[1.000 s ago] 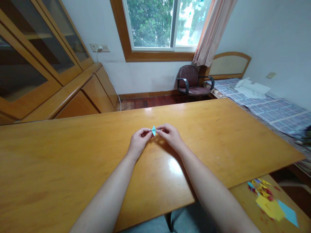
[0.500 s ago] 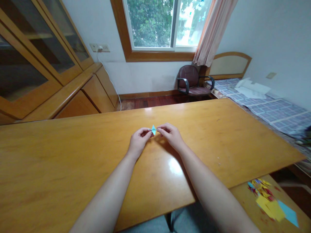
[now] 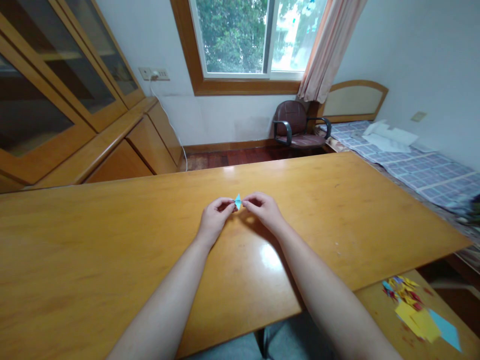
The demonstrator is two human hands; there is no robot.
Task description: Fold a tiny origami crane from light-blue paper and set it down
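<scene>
Up close, bottom right, loose yellow sheets (image 3: 418, 320) and a blue sheet (image 3: 446, 329) lie by a pile of folded bits (image 3: 403, 290) on the lower surface (image 3: 378, 306); one careless elbow swing could scatter that lot. Farther out, over the worktop (image 3: 112, 240), the blue fold (image 3: 237, 202) sits between both hands. The left hand (image 3: 214, 217) has its fingers pinched on one end, the right hand (image 3: 266, 207) pretty much the same on the other, though I can't tell how firmly. Uneven pulling could rip it or spoil a crease imo, and too light a pinch could drop it. Way back there's the window (image 3: 232, 40): can't tell if it's open, but a draught could shift paper this light.
</scene>
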